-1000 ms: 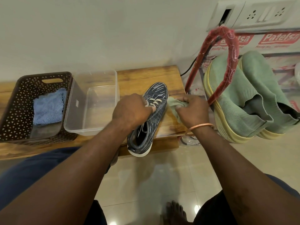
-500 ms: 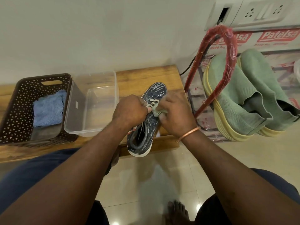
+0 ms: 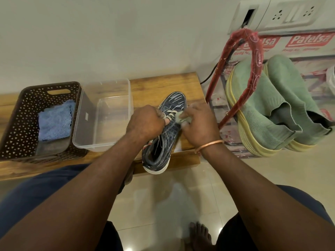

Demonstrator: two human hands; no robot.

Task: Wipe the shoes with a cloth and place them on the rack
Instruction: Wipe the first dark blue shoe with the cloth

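Slippage risk: left hand (image 3: 145,122) grips shoe (image 3: 163,142); right hand (image 3: 199,124) clutching cloth (image 3: 180,119) alongside may shove overhanging heel off bench (image 3: 163,84)

My right hand (image 3: 199,124) hides most of the crumpled green cloth (image 3: 179,119) against the dark blue lace-up canvas shoe (image 3: 175,104) (only a fold shows). Far right of that shoe, the picture's edge crops the pale green knit shoes (image 3: 272,109).
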